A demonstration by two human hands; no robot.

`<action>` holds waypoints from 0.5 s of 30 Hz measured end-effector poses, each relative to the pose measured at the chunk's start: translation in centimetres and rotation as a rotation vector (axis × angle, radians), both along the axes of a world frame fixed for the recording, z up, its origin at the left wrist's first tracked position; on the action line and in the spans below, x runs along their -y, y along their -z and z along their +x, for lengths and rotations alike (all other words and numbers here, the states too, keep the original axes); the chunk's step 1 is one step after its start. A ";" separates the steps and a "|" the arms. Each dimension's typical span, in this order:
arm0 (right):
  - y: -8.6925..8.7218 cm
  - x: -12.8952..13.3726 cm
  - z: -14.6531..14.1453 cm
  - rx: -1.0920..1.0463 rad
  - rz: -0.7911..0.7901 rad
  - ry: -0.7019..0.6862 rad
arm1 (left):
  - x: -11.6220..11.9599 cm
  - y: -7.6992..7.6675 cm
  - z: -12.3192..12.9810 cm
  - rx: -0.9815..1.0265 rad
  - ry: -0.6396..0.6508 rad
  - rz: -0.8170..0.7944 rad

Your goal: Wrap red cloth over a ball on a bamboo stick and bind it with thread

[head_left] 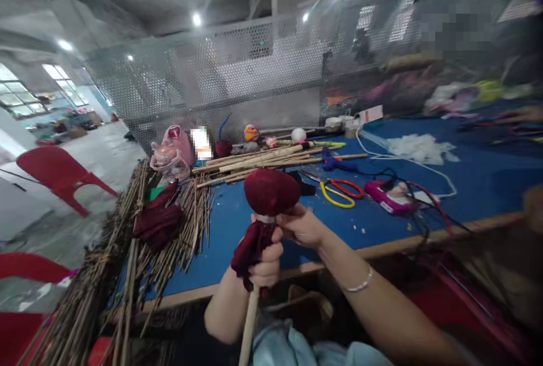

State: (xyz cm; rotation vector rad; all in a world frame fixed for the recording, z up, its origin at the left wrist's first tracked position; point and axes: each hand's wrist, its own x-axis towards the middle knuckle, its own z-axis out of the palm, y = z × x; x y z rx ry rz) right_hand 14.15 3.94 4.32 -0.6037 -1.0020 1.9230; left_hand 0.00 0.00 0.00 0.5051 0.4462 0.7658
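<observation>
My left hand (267, 264) is wrapped round a pale wooden stick (249, 323) and the dark red cloth (250, 250) gathered on it. At the stick's top sits a rounded head (271, 190) covered in the same dark red cloth. A whitish band (266, 219) circles the cloth just under the head. Beside that band, my right hand (303, 224) has its fingers pinched together; whether they grip the band or the cloth is partly hidden. Scissors (339, 192) with yellow and red handles lie just beyond my right hand.
Bundled thin sticks (110, 258) and a dark red cloth (159, 222) lie at the left. Wooden rods (271, 158) stretch across the back of the blue table (224, 213). To the right are a blue glue gun (335, 162), a purple device (390, 196) with cables, and white scraps (419, 148).
</observation>
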 end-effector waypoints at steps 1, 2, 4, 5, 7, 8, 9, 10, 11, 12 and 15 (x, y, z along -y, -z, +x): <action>0.1 0.2 -0.3 -0.018 -0.004 -0.029 | -0.2 0.3 0.7 -0.037 -0.005 0.005; 0.1 0.3 -0.5 -0.037 -0.010 -0.050 | -0.3 0.6 1.3 -0.092 -0.027 0.019; 0.4 0.5 -0.9 -0.079 -0.028 -0.065 | -0.6 0.7 1.9 -0.258 -0.125 0.079; 0.6 0.6 -0.9 -0.109 -0.039 -0.065 | -0.7 0.4 1.8 -0.399 -0.208 0.136; 1.1 0.5 -0.7 -0.155 -0.069 -0.024 | -0.8 -1.1 0.8 -0.691 -0.421 0.266; 1.3 0.5 -0.6 -0.163 -0.089 0.014 | -0.6 -2.2 0.0 -0.771 -0.524 0.311; 1.5 0.4 -0.4 -0.160 -0.108 0.057 | -0.4 -3.6 -0.8 -0.798 -0.590 0.332; 1.6 0.4 -0.3 -0.143 -0.123 0.096 | -0.1 -5.0 -1.6 -0.857 -0.717 0.368; 1.5 0.4 -0.3 -0.120 -0.129 0.130 | 0.4 -6.5 -2.1 -1.025 -0.967 0.450; 1.3 0.4 -0.4 -0.092 -0.130 0.158 | 0.9 -7.8 -2.3 -1.167 -1.136 0.523; 0.5 0.9 -1.0 -0.018 -0.091 0.224 | 2.2 -9.8 -0.9 -1.345 -0.968 0.680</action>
